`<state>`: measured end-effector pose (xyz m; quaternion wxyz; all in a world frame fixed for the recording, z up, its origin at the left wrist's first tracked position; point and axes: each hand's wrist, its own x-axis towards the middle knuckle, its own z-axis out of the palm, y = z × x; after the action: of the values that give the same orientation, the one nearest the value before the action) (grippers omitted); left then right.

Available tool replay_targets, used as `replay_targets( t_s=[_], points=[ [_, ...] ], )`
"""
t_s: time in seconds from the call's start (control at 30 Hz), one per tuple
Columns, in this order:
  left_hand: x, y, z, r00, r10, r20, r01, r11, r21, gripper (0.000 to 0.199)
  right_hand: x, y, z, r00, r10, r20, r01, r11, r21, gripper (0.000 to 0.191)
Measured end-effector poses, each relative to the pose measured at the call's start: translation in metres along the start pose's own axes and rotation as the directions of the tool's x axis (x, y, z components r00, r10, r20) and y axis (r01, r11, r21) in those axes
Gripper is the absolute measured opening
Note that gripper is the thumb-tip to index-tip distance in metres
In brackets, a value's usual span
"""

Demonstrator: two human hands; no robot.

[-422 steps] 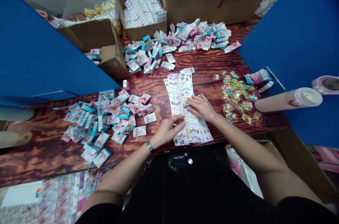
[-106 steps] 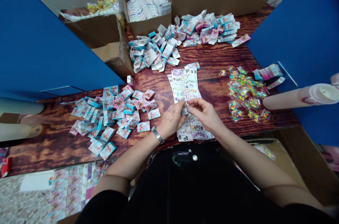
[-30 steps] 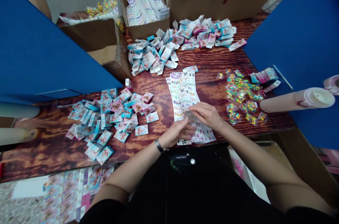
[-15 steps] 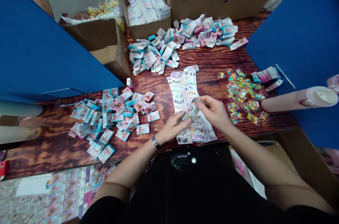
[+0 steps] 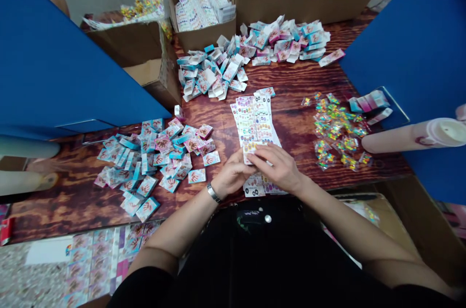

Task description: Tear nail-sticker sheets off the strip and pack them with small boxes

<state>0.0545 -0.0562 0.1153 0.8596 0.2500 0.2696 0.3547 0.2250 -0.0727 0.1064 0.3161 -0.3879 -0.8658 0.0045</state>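
Between my two hands is a folded sticker sheet (image 5: 249,150), white with rows of small coloured ovals. My left hand (image 5: 233,174) grips it from the left, fingers closed at its lower edge. Across its right side lies my right hand (image 5: 278,166), thumb and fingers pressed on the paper. Beneath them on the table are overlapping long sticker sheets (image 5: 260,113), partly hidden by my hands. A small printed box (image 5: 268,91) touches the top of these sheets.
Small printed boxes (image 5: 171,150) are heaped at left, with opened boxes (image 5: 225,67) behind. Small bags of colourful pieces (image 5: 333,123) lie at right. Cardboard boxes (image 5: 204,38) line the back. Blue panels (image 5: 400,50) flank the table; a white tube (image 5: 411,137) juts in from the right.
The sticker sheet between my hands is now folded into a smaller piece. My right hand has moved left and down over it, close against my left hand.
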Motion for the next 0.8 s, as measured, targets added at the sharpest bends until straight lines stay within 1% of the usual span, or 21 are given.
replay_targets(
  t_s=[0.07,0.13,0.2,0.27,0.3,0.33,0.4,0.47,0.5,0.53,0.57,0.6,0.63,0.67,0.7,0.73,0.77,0.8],
  points=[
    [-0.001,-0.002,-0.002,1.000,0.012,-0.011,-0.011,0.997,0.075,0.040,0.003,0.001,-0.003,0.997,0.078,0.008,-0.078,0.991,0.112,0.028],
    [-0.001,-0.004,-0.004,0.999,0.049,-0.022,-0.043,0.974,0.221,0.031,0.007,0.000,-0.009,0.978,0.201,0.048,-0.207,0.949,0.239,0.026],
    [0.001,-0.004,-0.006,0.996,0.089,-0.008,-0.078,0.906,0.416,0.030,0.010,0.000,-0.012,0.934,0.351,0.068,-0.355,0.883,0.308,0.028],
    [0.003,-0.002,-0.009,0.993,0.118,0.013,-0.104,0.809,0.578,0.034,0.011,-0.001,-0.011,0.885,0.463,0.056,-0.454,0.830,0.325,0.030],
    [0.004,-0.001,-0.010,0.992,0.128,0.018,-0.111,0.768,0.631,0.036,0.011,-0.002,-0.009,0.877,0.476,0.062,-0.469,0.823,0.320,0.030],
    [0.005,0.000,-0.010,0.991,0.135,0.019,-0.114,0.738,0.666,0.038,0.010,-0.002,-0.007,0.883,0.463,0.075,-0.462,0.832,0.308,0.028],
    [0.006,-0.001,-0.012,0.992,0.127,0.018,-0.104,0.714,0.692,0.041,0.008,-0.005,-0.001,0.909,0.400,0.114,-0.416,0.868,0.272,0.021],
    [0.007,-0.003,-0.014,0.995,0.095,0.024,-0.086,0.721,0.688,0.040,0.005,-0.006,0.002,0.928,0.347,0.137,-0.372,0.892,0.257,0.015],
    [0.007,-0.006,-0.015,0.996,0.080,0.025,-0.076,0.732,0.677,0.039,0.003,-0.003,0.002,0.929,0.340,0.147,-0.368,0.893,0.260,0.013],
    [0.007,-0.008,-0.016,0.998,0.067,0.020,-0.064,0.747,0.661,0.039,-0.001,0.002,0.000,0.922,0.355,0.157,-0.385,0.885,0.262,0.012],
    [0.006,-0.011,-0.018,0.998,0.058,0.008,-0.050,0.763,0.644,0.039,-0.005,0.011,-0.004,0.903,0.396,0.164,-0.427,0.869,0.252,0.012],
    [0.006,-0.013,-0.021,0.999,0.054,-0.010,-0.035,0.776,0.630,0.042,-0.012,0.025,-0.011,0.870,0.468,0.157,-0.493,0.842,0.221,0.013],
    [0.005,-0.016,-0.023,0.998,0.047,-0.032,-0.017,0.783,0.622,0.045,-0.020,0.042,-0.019,0.817,0.561,0.135,-0.577,0.800,0.167,0.015],
    [0.005,-0.018,-0.026,0.998,0.040,-0.053,0.002,0.784,0.621,0.047,-0.030,0.063,-0.029,0.742,0.666,0.075,-0.670,0.735,0.102,0.017],
    [0.004,-0.019,-0.028,0.997,0.033,-0.069,0.018,0.779,0.627,0.047,-0.040,0.086,-0.039,0.668,0.744,-0.011,-0.744,0.668,0.028,0.020],
    [0.004,-0.021,-0.029,0.996,0.032,-0.079,0.026,0.770,0.638,0.046,-0.052,0.109,-0.048,0.614,0.784,-0.090,-0.789,0.613,-0.051,0.022],
    [0.004,-0.022,-0.030,0.996,0.032,-0.080,0.028,0.760,0.649,0.044,-0.062,0.130,-0.056,0.580,0.798,-0.161,-0.814,0.564,-0.140,0.022],
    [0.004,-0.023,-0.029,0.997,0.031,-0.077,0.028,0.752,0.659,0.042,-0.072,0.147,-0.062,0.552,0.809,-0.202,-0.831,0.514,-0.212,0.023]
  ],
)
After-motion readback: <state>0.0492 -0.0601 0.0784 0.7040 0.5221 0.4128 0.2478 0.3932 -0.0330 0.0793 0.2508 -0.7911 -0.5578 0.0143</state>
